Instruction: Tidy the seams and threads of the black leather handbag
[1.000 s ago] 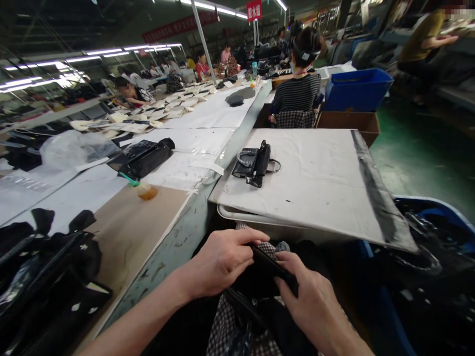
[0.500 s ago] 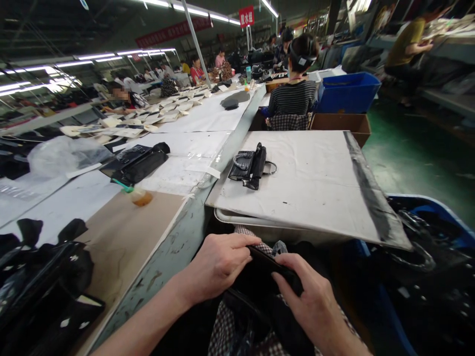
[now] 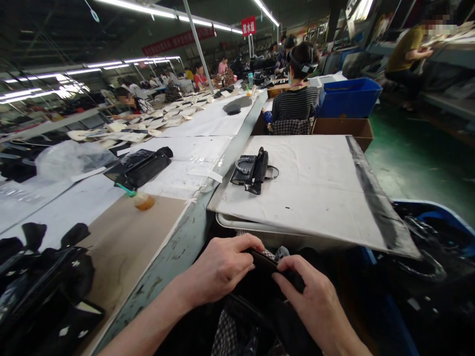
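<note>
Toward seven o'clock, the left forearm (image 3: pixel 163 314) is bare and slender, narrowing evenly to a bare left hand (image 3: pixel 222 267). Toward five o'clock, the right hand (image 3: pixel 315 294) is also bare, with slim fingers (image 3: pixel 299 267). At six o'clock there is a checked cloth (image 3: pixel 224 331), dark and whitish; whether it is worn, I cannot tell.

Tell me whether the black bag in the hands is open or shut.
The black bag looks open: the left hand and right hand hold its far rim, its dark inside showing.
</note>
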